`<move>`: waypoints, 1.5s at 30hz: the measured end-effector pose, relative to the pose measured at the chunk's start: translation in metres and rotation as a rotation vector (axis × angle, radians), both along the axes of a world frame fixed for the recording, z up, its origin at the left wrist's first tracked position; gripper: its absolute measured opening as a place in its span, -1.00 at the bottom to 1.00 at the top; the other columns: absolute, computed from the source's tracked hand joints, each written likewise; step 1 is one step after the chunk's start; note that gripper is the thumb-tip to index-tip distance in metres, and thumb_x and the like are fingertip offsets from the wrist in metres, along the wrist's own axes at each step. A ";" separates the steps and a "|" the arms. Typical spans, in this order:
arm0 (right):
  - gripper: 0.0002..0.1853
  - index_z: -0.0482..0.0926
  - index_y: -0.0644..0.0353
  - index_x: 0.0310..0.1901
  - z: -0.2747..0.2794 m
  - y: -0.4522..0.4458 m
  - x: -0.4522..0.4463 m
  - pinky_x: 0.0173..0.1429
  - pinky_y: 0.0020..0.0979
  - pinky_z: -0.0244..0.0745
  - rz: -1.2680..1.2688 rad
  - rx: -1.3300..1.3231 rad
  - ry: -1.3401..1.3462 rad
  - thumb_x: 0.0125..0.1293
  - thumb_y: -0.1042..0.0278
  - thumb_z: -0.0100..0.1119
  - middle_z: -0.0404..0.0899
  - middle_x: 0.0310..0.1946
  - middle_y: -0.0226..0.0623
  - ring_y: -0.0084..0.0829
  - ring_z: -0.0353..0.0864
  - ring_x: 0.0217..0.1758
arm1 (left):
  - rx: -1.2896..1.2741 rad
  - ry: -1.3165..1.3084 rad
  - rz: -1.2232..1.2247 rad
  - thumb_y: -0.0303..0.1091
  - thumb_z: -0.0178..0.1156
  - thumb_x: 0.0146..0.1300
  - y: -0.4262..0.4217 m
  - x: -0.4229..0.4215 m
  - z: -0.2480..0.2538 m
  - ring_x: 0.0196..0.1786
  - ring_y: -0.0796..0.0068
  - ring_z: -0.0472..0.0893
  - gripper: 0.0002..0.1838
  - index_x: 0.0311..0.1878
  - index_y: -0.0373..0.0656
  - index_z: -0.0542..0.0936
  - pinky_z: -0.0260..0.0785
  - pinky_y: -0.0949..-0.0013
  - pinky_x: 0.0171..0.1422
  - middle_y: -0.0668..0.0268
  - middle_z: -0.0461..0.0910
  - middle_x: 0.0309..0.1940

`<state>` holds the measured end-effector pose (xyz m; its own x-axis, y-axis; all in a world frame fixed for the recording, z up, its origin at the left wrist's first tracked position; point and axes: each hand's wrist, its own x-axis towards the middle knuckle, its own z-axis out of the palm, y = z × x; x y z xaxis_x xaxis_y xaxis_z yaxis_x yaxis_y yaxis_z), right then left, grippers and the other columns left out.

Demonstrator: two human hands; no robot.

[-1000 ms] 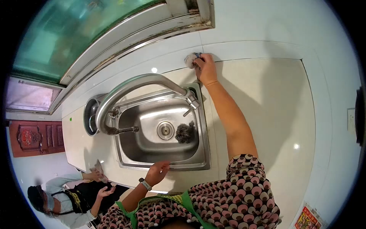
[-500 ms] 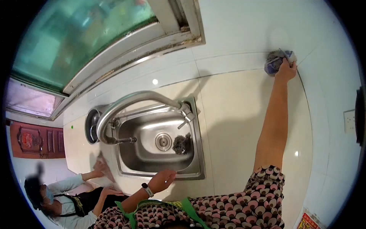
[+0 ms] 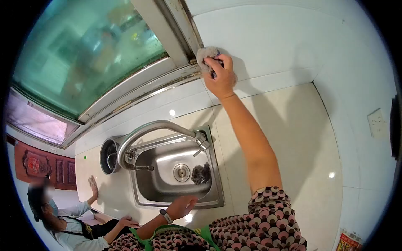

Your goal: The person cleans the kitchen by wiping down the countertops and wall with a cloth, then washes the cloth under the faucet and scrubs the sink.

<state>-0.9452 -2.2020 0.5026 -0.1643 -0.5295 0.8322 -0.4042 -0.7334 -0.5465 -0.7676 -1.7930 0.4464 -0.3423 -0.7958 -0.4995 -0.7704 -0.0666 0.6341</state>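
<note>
My right hand [image 3: 220,77] is closed on a bunched grey cloth [image 3: 206,55], its fingers bent over it. The cloth lies against the lower corner of the window frame [image 3: 190,62], where the frame meets the white tiled wall. My left hand [image 3: 182,207], a band on its wrist, hovers by the front rim of the steel sink [image 3: 220,196]. Nothing shows in it; its fingers look loosely apart, slightly blurred. Inside the sink, a dark scouring pad [image 3: 201,173] rests right of the drain [image 3: 181,172].
A curved tap [image 3: 159,125] arches over the sink, beside a dark metal pot [image 3: 109,155]. At the lower left, a person in a mask and apron has one hand [image 3: 93,188] on the counter [image 3: 268,108]. A wall socket [image 3: 377,122] is at the right.
My right hand has carried the cloth left from the far right counter corner to the window frame. The co-worker's hand has shifted along the counter. My left hand stays near the sink's front.
</note>
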 end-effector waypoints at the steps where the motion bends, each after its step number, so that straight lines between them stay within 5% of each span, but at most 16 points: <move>1: -0.62 0.61 0.07 -0.22 -0.003 -0.005 -0.014 -0.01 -0.29 0.39 -0.015 0.022 0.010 -0.20 0.55 0.17 0.36 -0.13 -0.19 -0.18 0.38 -0.03 | 0.016 -0.008 0.011 -0.26 0.03 0.29 0.001 -0.001 0.002 -0.20 0.17 0.57 -0.67 0.03 -0.25 0.48 0.42 0.20 -0.10 0.08 0.57 -0.20; 7: -0.54 0.46 0.25 0.03 0.048 -0.058 -0.112 0.22 -0.23 0.20 -0.484 0.032 -0.381 -0.02 0.48 0.09 0.29 -0.02 -0.09 -0.13 0.27 0.10 | 0.037 0.002 0.058 -0.28 0.02 0.30 -0.001 0.000 0.011 -0.22 0.16 0.57 -0.69 0.02 -0.24 0.49 0.44 0.20 -0.13 0.08 0.56 -0.27; 9: -0.54 0.46 0.22 0.02 0.077 -0.065 -0.110 0.21 -0.21 0.21 -0.396 -0.016 -0.519 -0.03 0.46 0.10 0.28 -0.01 -0.07 -0.12 0.25 0.11 | -0.007 0.002 0.000 -0.28 0.03 0.29 0.004 0.010 0.000 -0.22 0.16 0.57 -0.69 0.02 -0.23 0.49 0.44 0.21 -0.15 0.09 0.56 -0.27; 13: -0.54 0.51 0.10 -0.04 0.098 -0.043 -0.008 0.06 -0.22 0.33 -0.288 -0.279 -0.075 -0.10 0.48 0.13 0.35 -0.09 -0.16 -0.15 0.33 0.01 | -0.041 0.021 0.056 -0.28 0.04 0.26 0.005 0.006 0.006 -0.18 0.11 0.57 -0.71 -0.02 -0.23 0.50 0.42 0.19 -0.11 0.06 0.57 -0.24; 18: -0.64 0.60 0.06 -0.22 0.104 -0.012 0.009 -0.04 -0.27 0.40 0.115 -0.170 -0.075 -0.17 0.54 0.12 0.44 -0.17 -0.28 -0.21 0.42 -0.08 | -0.068 0.014 0.088 -0.29 0.04 0.24 0.001 0.001 0.015 -0.18 0.06 0.57 -0.72 -0.05 -0.22 0.51 0.41 0.15 -0.11 0.04 0.59 -0.25; 20: -0.66 0.60 0.12 -0.23 0.108 -0.005 -0.025 -0.01 -0.36 0.40 0.290 -0.115 -0.161 -0.14 0.56 0.09 0.48 -0.16 -0.26 -0.26 0.47 -0.09 | -0.089 0.059 0.140 -0.29 0.03 0.24 -0.003 -0.002 0.020 -0.21 0.05 0.58 -0.72 -0.07 -0.22 0.52 0.42 0.15 -0.14 0.04 0.59 -0.28; 23: -0.67 0.51 0.29 -0.09 0.126 -0.013 -0.091 0.03 -0.41 0.39 0.062 0.054 -0.484 0.05 0.54 0.05 0.51 -0.12 -0.24 -0.37 0.47 -0.05 | -0.056 0.027 0.063 -0.26 0.03 0.25 0.000 0.003 0.013 -0.19 0.09 0.58 -0.70 -0.05 -0.24 0.51 0.43 0.18 -0.13 0.06 0.59 -0.26; 28: -0.49 0.30 0.32 0.14 0.198 -0.048 -0.141 0.13 -0.37 0.33 0.404 -0.028 -1.102 0.16 0.33 0.14 0.42 -0.02 -0.13 -0.32 0.42 0.03 | -0.038 0.095 0.034 -0.30 0.03 0.26 0.004 0.010 0.008 -0.17 0.10 0.58 -0.69 0.02 -0.23 0.48 0.43 0.19 -0.12 0.04 0.57 -0.21; 30: -0.41 0.28 0.29 0.15 0.208 -0.086 -0.129 0.20 -0.27 0.27 -0.058 0.042 -0.834 0.09 0.26 0.19 0.31 0.08 -0.09 -0.22 0.33 0.14 | -0.102 0.088 0.044 -0.29 0.03 0.28 0.006 0.016 0.010 -0.18 0.11 0.59 -0.68 0.03 -0.24 0.47 0.44 0.18 -0.12 0.03 0.58 -0.21; 32: -0.38 0.32 0.22 0.14 0.217 -0.090 -0.084 0.26 -0.15 0.19 -0.381 -0.202 -0.456 -0.01 0.24 0.22 0.23 0.14 -0.07 -0.10 0.25 0.21 | -0.133 0.093 0.062 -0.29 0.04 0.29 0.011 0.022 0.010 -0.19 0.14 0.59 -0.67 0.05 -0.26 0.46 0.45 0.18 -0.12 0.04 0.58 -0.24; 36: -0.46 0.47 0.10 0.02 0.203 -0.057 0.008 0.09 -0.13 0.32 -0.347 -0.410 -0.060 -0.15 0.36 0.16 0.37 0.01 -0.14 -0.08 0.34 0.05 | -0.135 0.048 0.078 -0.32 0.07 0.24 0.019 0.027 0.011 -0.21 0.10 0.58 -0.71 -0.03 -0.26 0.48 0.43 0.18 -0.18 0.08 0.59 -0.29; 41: -0.57 0.56 0.04 -0.10 0.130 -0.004 0.012 -0.02 -0.29 0.40 0.175 -0.234 0.182 -0.12 0.47 0.12 0.47 -0.13 -0.23 -0.20 0.43 -0.06 | -0.279 0.111 0.056 -0.30 0.07 0.24 0.012 0.006 0.012 -0.22 0.12 0.59 -0.75 -0.09 -0.24 0.53 0.45 0.18 -0.15 0.07 0.59 -0.22; 43: -0.60 0.55 0.13 -0.10 0.091 0.018 -0.009 -0.10 -0.39 0.42 0.270 -0.030 -0.147 -0.07 0.52 0.07 0.51 -0.24 -0.26 -0.31 0.49 -0.16 | -0.343 0.013 -0.079 -0.31 0.07 0.27 -0.004 0.004 0.000 -0.21 0.15 0.60 -0.72 -0.01 -0.21 0.49 0.47 0.20 -0.17 0.07 0.58 -0.18; 45: -0.75 0.54 0.21 -0.25 0.059 0.040 -0.043 -0.22 -0.36 0.44 0.428 0.600 -0.712 -0.04 0.48 0.08 0.49 -0.35 -0.32 -0.37 0.49 -0.31 | -0.369 0.047 -0.004 -0.29 0.06 0.27 -0.024 -0.014 0.003 -0.16 0.12 0.59 -0.70 0.01 -0.22 0.47 0.44 0.16 -0.08 0.07 0.56 -0.12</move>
